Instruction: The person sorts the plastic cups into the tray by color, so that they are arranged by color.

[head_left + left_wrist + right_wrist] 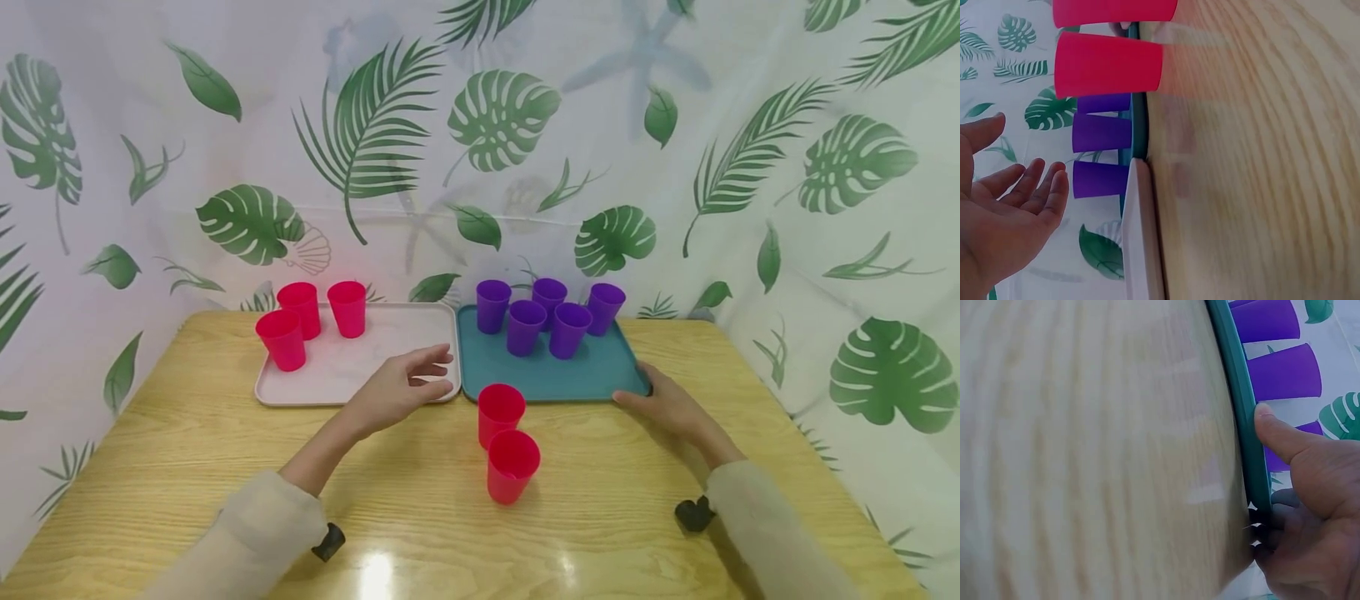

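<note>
My right hand [667,405] grips the front right corner of a teal tray [555,388]. In the right wrist view its thumb [1275,428] lies along the rim and the other fingers curl at the tray's side. Several purple cups [526,329] stand upright on that tray. Over the right part of a white tray [390,358], my left hand [397,390] hovers with relaxed fingers and holds nothing. Three red cups [285,343] stand at the white tray's left side. Two more, a front red cup [512,475] and a rear red cup [498,417], stand on the table.
The two trays sit side by side at the back of the wooden table [420,517]. A leaf-patterned cloth [510,208] hangs behind and at both sides. Black wrist mounts show by the left sleeve [262,512] and the right sleeve [757,508].
</note>
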`<state>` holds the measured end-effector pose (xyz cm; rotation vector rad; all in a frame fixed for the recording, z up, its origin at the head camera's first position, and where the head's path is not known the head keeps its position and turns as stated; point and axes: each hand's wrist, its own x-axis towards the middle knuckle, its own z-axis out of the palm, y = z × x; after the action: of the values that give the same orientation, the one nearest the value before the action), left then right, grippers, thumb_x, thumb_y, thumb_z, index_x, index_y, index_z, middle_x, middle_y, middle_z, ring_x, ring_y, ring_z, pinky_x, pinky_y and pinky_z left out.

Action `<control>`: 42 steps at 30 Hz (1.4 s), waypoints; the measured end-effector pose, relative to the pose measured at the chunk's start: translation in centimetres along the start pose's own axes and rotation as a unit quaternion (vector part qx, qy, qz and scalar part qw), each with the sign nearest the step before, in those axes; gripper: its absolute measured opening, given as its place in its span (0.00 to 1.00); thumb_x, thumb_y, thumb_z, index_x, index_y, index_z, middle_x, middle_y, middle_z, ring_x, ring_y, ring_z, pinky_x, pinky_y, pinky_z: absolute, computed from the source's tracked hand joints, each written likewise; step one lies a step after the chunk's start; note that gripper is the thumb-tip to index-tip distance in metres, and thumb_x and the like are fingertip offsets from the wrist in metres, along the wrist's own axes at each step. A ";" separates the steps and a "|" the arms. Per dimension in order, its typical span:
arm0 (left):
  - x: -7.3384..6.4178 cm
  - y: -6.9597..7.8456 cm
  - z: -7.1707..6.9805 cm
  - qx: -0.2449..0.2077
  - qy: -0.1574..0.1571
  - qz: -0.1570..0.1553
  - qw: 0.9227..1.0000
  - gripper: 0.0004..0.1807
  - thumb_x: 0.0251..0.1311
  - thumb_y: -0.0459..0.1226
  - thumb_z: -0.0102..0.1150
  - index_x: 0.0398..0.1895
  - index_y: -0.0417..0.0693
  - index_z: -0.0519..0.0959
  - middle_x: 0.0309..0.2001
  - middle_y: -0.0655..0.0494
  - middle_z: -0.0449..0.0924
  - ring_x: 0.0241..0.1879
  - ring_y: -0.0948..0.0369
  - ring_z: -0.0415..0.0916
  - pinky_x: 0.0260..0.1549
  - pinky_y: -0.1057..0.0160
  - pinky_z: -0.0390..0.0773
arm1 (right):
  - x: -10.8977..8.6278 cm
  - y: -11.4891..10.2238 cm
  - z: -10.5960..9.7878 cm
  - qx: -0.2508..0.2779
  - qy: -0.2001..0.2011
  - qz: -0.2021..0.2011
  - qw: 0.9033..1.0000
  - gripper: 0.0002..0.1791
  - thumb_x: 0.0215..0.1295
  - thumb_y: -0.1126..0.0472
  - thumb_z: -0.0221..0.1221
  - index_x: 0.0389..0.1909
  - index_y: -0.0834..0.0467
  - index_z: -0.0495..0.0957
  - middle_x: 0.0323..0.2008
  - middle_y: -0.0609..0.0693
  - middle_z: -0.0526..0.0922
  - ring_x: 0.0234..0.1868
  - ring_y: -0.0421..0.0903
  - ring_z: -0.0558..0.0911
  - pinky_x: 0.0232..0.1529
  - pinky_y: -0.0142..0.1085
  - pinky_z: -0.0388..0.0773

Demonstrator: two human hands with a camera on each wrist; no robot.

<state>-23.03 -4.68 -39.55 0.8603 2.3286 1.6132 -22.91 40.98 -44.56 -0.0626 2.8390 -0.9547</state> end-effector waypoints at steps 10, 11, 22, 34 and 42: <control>0.9 -0.3 2.3 -0.033 -0.068 -0.021 0.997 0.37 0.71 0.37 0.63 0.79 0.39 0.60 0.76 0.45 0.65 0.72 0.43 0.65 0.64 0.49 0.74 | 0.5 -0.1 -0.3 -0.018 -0.011 -0.003 1.000 0.53 0.75 0.40 0.58 0.79 0.74 0.43 0.76 0.78 0.50 0.76 0.75 0.52 0.73 0.65 0.51; 1.0 -0.3 2.5 -0.032 -0.076 -0.015 0.996 0.38 0.71 0.36 0.62 0.80 0.39 0.60 0.76 0.45 0.64 0.73 0.42 0.64 0.66 0.49 0.73 | 0.5 -0.1 -0.3 -0.019 -0.013 -0.002 1.000 0.54 0.75 0.40 0.58 0.79 0.74 0.43 0.76 0.78 0.50 0.76 0.75 0.52 0.73 0.66 0.52; 1.7 -0.5 4.1 -0.028 -0.103 0.017 0.994 0.35 0.71 0.34 0.58 0.79 0.35 0.60 0.76 0.42 0.63 0.74 0.42 0.62 0.68 0.45 0.69 | 0.7 0.1 -0.2 -0.015 -0.017 0.011 1.000 0.54 0.75 0.39 0.58 0.80 0.73 0.42 0.77 0.77 0.49 0.76 0.75 0.50 0.74 0.65 0.50; 2.2 -0.9 5.2 -0.025 -0.112 0.000 0.993 0.36 0.70 0.35 0.59 0.78 0.36 0.61 0.73 0.41 0.68 0.66 0.44 0.72 0.60 0.55 0.78 | 0.6 0.1 -0.2 -0.015 -0.011 0.008 1.000 0.54 0.74 0.40 0.58 0.80 0.72 0.42 0.77 0.77 0.49 0.76 0.74 0.50 0.74 0.65 0.50; 2.4 -1.0 5.6 -0.046 -0.117 -0.018 0.992 0.38 0.69 0.35 0.62 0.80 0.40 0.60 0.69 0.45 0.73 0.64 0.47 0.74 0.58 0.57 0.80 | 0.4 0.1 -0.2 -0.012 -0.010 0.008 1.000 0.54 0.75 0.40 0.58 0.80 0.73 0.42 0.77 0.77 0.48 0.76 0.74 0.50 0.74 0.65 0.49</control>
<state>-22.75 0.85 -42.27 0.9260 2.0816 1.5026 -23.30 41.13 -44.53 -0.0513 2.8284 -0.9113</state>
